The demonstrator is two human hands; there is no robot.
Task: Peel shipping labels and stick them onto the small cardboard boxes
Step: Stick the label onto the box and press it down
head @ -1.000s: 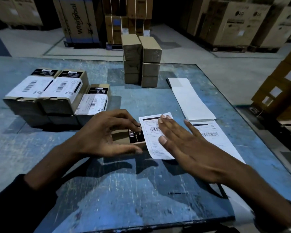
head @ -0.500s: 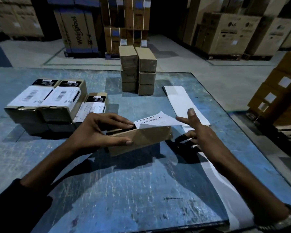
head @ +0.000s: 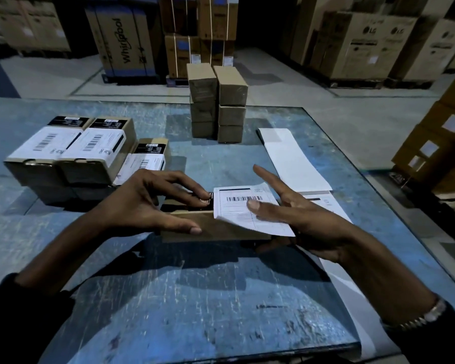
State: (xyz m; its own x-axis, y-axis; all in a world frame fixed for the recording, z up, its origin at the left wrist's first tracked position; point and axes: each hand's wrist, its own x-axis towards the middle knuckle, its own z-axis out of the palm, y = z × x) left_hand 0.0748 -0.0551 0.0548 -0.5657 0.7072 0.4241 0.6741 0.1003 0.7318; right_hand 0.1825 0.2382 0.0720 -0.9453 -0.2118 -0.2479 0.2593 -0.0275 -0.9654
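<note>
Behind table (head: 221,298): big cartons marked Whirlpool (head: 124,40) and LG (head: 365,40) | mid-table: small box (head: 216,227) gripped by left hand (head: 147,206), fingers curled on top, thumb on near side | label (head: 247,208), barcode up, lying on box top, overhanging near edge, pressed by right hand (head: 300,219), fingers straight and spread.

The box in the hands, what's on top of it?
A white shipping label with a barcode covers the box; a black printed patch shows beside it. The left hand and right hand hide the rest.
</note>
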